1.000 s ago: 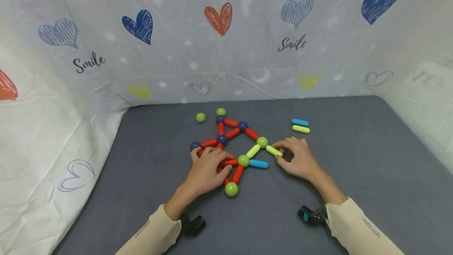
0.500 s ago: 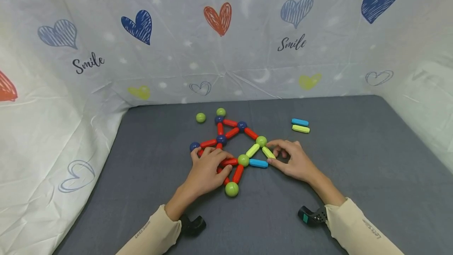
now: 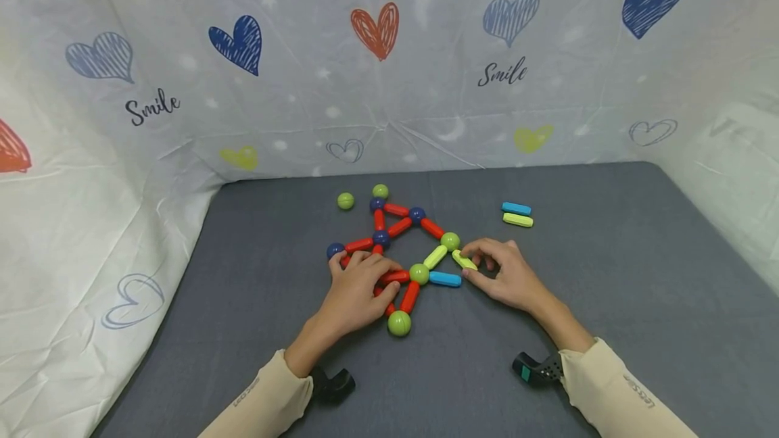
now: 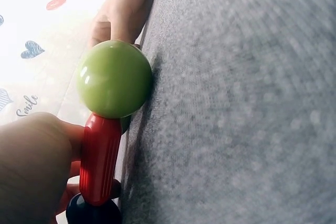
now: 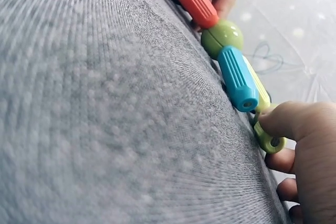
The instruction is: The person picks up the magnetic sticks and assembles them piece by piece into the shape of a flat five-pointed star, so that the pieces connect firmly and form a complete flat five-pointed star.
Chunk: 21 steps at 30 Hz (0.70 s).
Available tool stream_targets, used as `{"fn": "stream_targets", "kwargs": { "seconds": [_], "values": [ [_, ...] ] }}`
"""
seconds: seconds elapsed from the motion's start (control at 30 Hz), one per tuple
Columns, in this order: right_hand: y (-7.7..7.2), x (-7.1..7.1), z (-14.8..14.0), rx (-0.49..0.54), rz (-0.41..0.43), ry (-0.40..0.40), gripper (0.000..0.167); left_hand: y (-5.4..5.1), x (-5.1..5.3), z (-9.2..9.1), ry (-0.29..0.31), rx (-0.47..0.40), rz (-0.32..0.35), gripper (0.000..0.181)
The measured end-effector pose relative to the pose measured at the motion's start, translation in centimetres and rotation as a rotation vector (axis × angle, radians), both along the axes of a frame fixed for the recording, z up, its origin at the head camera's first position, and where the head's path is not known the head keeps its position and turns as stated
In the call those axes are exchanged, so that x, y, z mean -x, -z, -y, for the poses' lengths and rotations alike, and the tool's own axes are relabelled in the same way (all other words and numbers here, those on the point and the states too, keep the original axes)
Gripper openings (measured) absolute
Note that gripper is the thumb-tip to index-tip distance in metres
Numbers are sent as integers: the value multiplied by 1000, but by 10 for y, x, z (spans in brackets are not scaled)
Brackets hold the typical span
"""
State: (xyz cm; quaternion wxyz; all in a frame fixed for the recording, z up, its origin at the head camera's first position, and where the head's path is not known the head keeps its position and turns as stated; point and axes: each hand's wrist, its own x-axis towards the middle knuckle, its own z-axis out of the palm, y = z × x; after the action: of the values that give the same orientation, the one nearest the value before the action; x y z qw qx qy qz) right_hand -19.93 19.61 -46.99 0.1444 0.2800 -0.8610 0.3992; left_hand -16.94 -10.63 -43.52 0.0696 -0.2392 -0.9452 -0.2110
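A flat figure of magnetic rods and balls lies on the grey cloth. My left hand [image 3: 356,289] holds its near left part, fingers and thumb about a red magnetic rod [image 3: 395,277] and hiding other pieces. A green ball [image 4: 114,79] tops a red rod [image 4: 100,158] beside the thumb in the left wrist view. My right hand [image 3: 505,272] pinches a yellow-green magnetic rod [image 3: 464,260] between thumb and fingers, its far end at a green ball [image 3: 450,242]. A blue rod [image 3: 445,279] sticks out from another green ball [image 3: 419,274], left of the right thumb.
A loose green ball [image 3: 345,201] lies at the back left, near the figure's upper corner. Back right, a blue rod [image 3: 516,208] and a yellow-green rod [image 3: 518,220] lie side by side. A printed curtain [image 3: 377,100] hangs behind the table.
The right hand has moved left, swinging the yellow-green rod's near end toward the blue rod, then slightly back to the right. The left hand has stayed in place.
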Motion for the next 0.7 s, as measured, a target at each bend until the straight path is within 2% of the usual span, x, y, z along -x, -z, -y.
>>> {"fn": "stream_targets", "kwargs": {
  "seconds": [0.1,0.43,0.7],
  "values": [
    [1,0,0,-12,-15,15,23,0,0,0,-1,0,-3,18],
    [0,-2,2,-43,19,66,23,1,1,-1,0,7,-1,18],
    [-1,-2,2,-22,31,56,25,0,0,0,1,2,2,18]
  ]
}}
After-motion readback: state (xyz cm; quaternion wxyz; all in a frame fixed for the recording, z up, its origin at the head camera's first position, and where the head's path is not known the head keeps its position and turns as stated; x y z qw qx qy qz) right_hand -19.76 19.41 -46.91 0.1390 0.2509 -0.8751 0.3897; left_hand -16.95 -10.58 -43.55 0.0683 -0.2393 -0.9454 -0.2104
